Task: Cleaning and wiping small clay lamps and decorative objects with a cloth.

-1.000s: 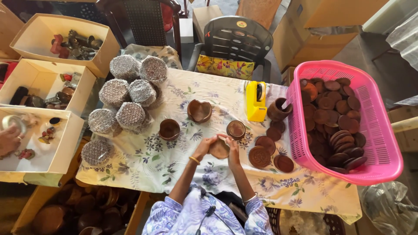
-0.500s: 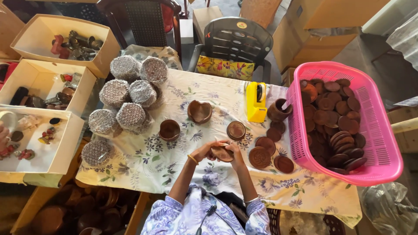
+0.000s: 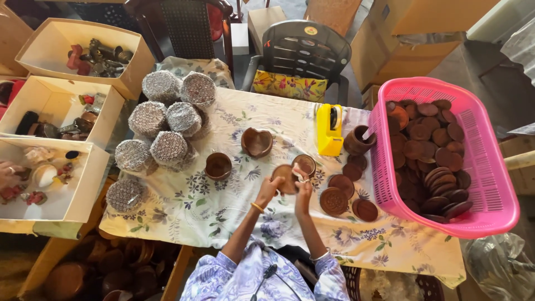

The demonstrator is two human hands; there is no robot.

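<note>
My left hand (image 3: pixel 271 188) and right hand (image 3: pixel 304 187) both grip a brown disc (image 3: pixel 285 177), raised above the middle of the table (image 3: pixel 223 217), near its front edge; a small cup (image 3: pixel 304 164) sits just behind.

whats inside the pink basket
The pink basket holds a heap of round brown clay discs, overlapping and piled against its left side. The lower layers, and the basket floor beneath them, are covered; how many discs there are cannot be told.

The round brown clay disc (image 3: pixel 285 177) is partly covered by the left hand (image 3: pixel 269 188); whatever small thing the right hand (image 3: pixel 304 188) pinches is too tiny to tell; another person's hand (image 3: pixel 8 173) is cut off at the left edge.
</note>
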